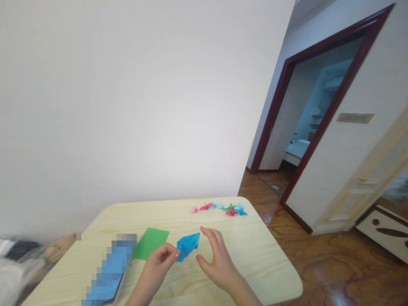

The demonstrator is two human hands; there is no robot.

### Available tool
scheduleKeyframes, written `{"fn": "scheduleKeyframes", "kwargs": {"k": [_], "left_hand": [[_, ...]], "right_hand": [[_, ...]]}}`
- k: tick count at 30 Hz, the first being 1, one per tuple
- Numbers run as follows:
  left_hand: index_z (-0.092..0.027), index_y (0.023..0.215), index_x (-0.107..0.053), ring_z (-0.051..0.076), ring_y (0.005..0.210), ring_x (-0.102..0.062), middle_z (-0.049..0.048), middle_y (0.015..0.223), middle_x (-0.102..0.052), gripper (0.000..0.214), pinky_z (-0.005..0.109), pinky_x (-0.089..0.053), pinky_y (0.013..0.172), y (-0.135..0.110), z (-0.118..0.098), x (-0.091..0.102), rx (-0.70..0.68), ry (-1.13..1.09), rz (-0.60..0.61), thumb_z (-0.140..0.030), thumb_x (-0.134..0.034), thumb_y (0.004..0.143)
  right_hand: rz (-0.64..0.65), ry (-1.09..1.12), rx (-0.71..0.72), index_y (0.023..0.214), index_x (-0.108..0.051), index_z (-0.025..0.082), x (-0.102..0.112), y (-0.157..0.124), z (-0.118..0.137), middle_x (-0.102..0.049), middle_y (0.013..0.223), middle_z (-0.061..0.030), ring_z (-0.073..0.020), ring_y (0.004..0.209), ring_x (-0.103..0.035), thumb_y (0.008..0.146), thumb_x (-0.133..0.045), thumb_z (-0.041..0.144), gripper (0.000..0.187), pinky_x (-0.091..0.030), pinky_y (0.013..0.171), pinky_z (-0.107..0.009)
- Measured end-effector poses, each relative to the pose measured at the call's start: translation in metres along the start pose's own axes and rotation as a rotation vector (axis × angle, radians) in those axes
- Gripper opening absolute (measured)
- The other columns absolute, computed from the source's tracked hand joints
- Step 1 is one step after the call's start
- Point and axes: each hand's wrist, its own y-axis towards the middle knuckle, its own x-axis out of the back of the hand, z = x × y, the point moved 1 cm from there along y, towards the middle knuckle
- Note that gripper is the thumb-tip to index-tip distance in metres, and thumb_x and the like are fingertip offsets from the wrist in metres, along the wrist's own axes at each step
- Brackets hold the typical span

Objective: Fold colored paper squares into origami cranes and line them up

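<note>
Left hand (163,258): pinched the folded bright-blue paper (188,245)
Right hand (215,254): fingers spread, just beside it
Green paper sheet (152,243): lay on the pale wood-grain bench (264,263)

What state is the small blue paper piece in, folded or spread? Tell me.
Folded. The small blue paper piece shows creases and a pointed corner, whereas the flat green paper sheet lies spread.

A dark red door frame (346,85) stands on glossy brown floor (325,259).
</note>
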Motion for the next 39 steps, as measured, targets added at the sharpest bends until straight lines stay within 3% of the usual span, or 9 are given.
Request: {"fn": "scheduleKeyframes", "kwargs": {"k": [3, 6, 8, 11, 16, 25, 30, 34, 39], "left_hand": [[-0.019, 0.050, -0.060, 0.015, 0.052, -0.052, -0.0016, 0.049, -0.060, 0.030, 0.024, -0.040, 0.054, 0.000, -0.004, -0.002, -0.076, 0.137, 0.047, -0.047, -0.070, 0.056], [-0.019, 0.049, -0.060, 0.014, 0.050, -0.051, -0.0021, 0.047, -0.059, 0.031, 0.024, -0.040, 0.052, 0.001, -0.005, 0.001, -0.084, 0.141, 0.049, -0.048, -0.069, 0.056], [-0.019, 0.047, -0.057, 0.013, 0.047, -0.050, -0.0032, 0.044, -0.056, 0.037, 0.023, -0.040, 0.050, 0.001, -0.004, 0.005, -0.072, 0.088, 0.015, -0.053, -0.068, 0.055], [-0.019, 0.050, -0.054, 0.012, 0.045, -0.050, -0.0047, 0.043, -0.053, 0.043, 0.022, -0.041, 0.047, 0.000, -0.001, 0.009, -0.026, -0.009, -0.052, -0.060, -0.065, 0.055], [-0.020, 0.058, -0.052, 0.015, 0.049, -0.058, -0.0056, 0.048, -0.055, 0.043, 0.023, -0.044, 0.045, -0.004, 0.006, -0.002, -0.028, -0.047, -0.126, -0.061, -0.065, 0.056], [-0.021, 0.062, -0.050, 0.014, 0.047, -0.056, -0.0069, 0.050, -0.053, 0.038, 0.024, -0.046, 0.049, -0.005, 0.015, -0.008, -0.115, -0.011, -0.194, -0.057, -0.061, 0.065], [-0.021, 0.064, -0.051, 0.013, 0.044, -0.052, -0.0071, 0.048, -0.050, 0.034, 0.022, -0.042, 0.045, -0.006, 0.015, -0.008, -0.191, 0.047, -0.234, -0.054, -0.059, 0.069], [-0.021, 0.071, -0.053, 0.015, 0.053, -0.057, -0.0028, 0.060, -0.059, 0.022, 0.024, -0.047, 0.052, -0.007, 0.020, -0.004, -0.287, 0.175, -0.302, -0.042, -0.055, 0.077], [-0.022, 0.076, -0.059, 0.021, 0.085, -0.063, 0.0074, 0.092, -0.066, 0.011, 0.029, -0.052, 0.067, -0.012, 0.028, 0.000, -0.504, 0.441, -0.319, -0.030, -0.053, 0.081]], "right_hand": [[0.061, -0.118, 0.157, 0.111, -0.053, 0.026, 0.008, 0.010, 0.019, -0.047, 0.118, -0.0067, -0.0232, 0.114, -0.039, 0.066, -0.061, 0.008, 0.049, -0.030, 0.098, -0.040], [0.096, -0.144, 0.260, 0.083, -0.061, 0.025, 0.010, 0.018, 0.028, -0.057, 0.102, -0.0019, -0.0200, 0.103, -0.047, 0.070, -0.067, 0.019, 0.015, -0.028, 0.097, -0.040], [0.104, -0.131, 0.269, 0.077, -0.060, 0.024, 0.010, 0.021, 0.029, -0.061, 0.090, -0.0001, -0.0176, 0.093, -0.052, 0.074, -0.066, 0.025, 0.007, -0.026, 0.098, -0.040], [0.100, -0.132, 0.228, 0.080, -0.059, 0.024, 0.010, 0.019, 0.026, -0.061, 0.078, 0.0011, -0.0158, 0.084, -0.054, 0.080, -0.060, 0.023, 0.001, -0.026, 0.097, -0.039], [0.131, -0.272, 0.294, 0.102, -0.059, 0.029, 0.005, 0.009, 0.024, -0.061, 0.084, -0.0003, -0.0168, 0.086, -0.053, 0.080, -0.056, 0.018, 0.025, -0.023, 0.099, -0.043], [0.158, -0.300, 0.368, 0.084, -0.065, 0.028, 0.000, 0.002, 0.031, -0.063, 0.078, -0.0005, -0.0177, 0.079, -0.053, 0.080, -0.054, 0.022, 0.012, -0.023, 0.098, -0.046], [0.166, -0.297, 0.341, 0.076, -0.064, 0.027, -0.001, -0.002, 0.032, -0.063, 0.072, 0.0010, -0.0167, 0.075, -0.054, 0.078, -0.052, 0.016, 0.016, -0.025, 0.097, -0.043], [0.197, -0.246, 0.260, 0.069, -0.061, 0.024, -0.008, -0.003, 0.025, -0.062, 0.066, 0.0027, -0.0147, 0.069, -0.055, 0.082, -0.048, 0.017, 0.020, -0.026, 0.095, -0.040], [0.090, -0.193, -0.055, 0.066, -0.055, 0.020, -0.022, 0.005, 0.013, -0.057, 0.060, 0.0004, -0.0148, 0.060, -0.053, 0.086, -0.045, 0.027, 0.024, -0.037, 0.062, -0.027]]}}
